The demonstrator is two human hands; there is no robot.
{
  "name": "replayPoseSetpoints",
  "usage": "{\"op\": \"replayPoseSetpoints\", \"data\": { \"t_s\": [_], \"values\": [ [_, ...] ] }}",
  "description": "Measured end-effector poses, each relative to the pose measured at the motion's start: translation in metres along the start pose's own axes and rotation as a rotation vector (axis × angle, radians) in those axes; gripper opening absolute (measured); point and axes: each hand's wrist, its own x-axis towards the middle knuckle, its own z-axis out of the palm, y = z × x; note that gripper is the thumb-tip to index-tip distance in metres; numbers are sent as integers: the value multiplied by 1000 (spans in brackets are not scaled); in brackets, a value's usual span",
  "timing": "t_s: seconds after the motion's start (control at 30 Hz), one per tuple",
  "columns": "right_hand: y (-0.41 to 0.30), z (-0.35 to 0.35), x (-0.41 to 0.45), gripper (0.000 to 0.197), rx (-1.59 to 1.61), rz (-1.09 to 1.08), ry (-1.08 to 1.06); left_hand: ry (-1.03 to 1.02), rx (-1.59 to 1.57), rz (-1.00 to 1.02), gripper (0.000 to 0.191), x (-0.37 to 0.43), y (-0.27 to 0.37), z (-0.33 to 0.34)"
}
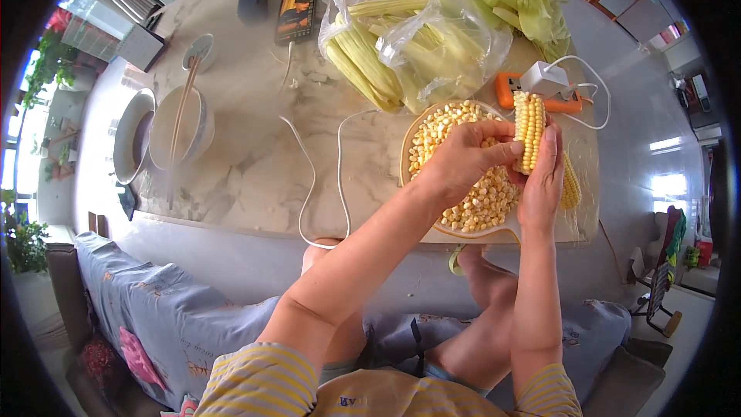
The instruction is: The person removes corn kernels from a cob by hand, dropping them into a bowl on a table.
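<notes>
My right hand [543, 185] grips a partly shelled corn cob [529, 130], tilted upright over the right side of a tray. The thumb and fingertips of my left hand [472, 156] press against the cob's left side, where the kernels meet the bared part. Beneath my hands lies the tray [404, 156], heaped with loose yellow corn kernels [483, 202]. A second corn cob [571, 185] rests on the table just right of my right hand, partly hidden by it.
A clear plastic bag [417, 40] of unhusked corn lies behind the tray, with loose husks [521, 0] beyond. An orange power strip [508, 90] holds a white charger [544, 78]. A white cable [312, 168] crosses the table from a phone [296, 14]. Bowls [179, 127] and chopsticks [184, 104] stand left.
</notes>
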Motion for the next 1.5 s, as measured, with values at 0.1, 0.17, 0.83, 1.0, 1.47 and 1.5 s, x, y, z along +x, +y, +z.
{"op": "replayPoseSetpoints", "data": {
  "t_s": [0.1, 0.17, 0.83, 1.0, 1.47, 1.5],
  "values": [
    [6, -2, 2, 39, -67, -71, -3, 94, -64, -61, 23, -3, 3, 5],
    [9, 1, 2, 39, -164, -156, 6, 121, -135, -102, 22, -1, 1, 1],
    [9, -11, 7, 37, 35, 50, -73, 182, -56, -149, 23, 0, 12, 3],
    [11, -7, 6, 38, -72, -24, -74, 138, -79, -116, 20, -1, 9, -2],
    [9, -3, 6, 39, -102, 26, -54, 199, -214, -121, 21, 0, 6, -5],
    [9, -1, 5, 39, -108, 37, -18, 222, -158, -115, 23, -1, 5, -4]
  ]
}}
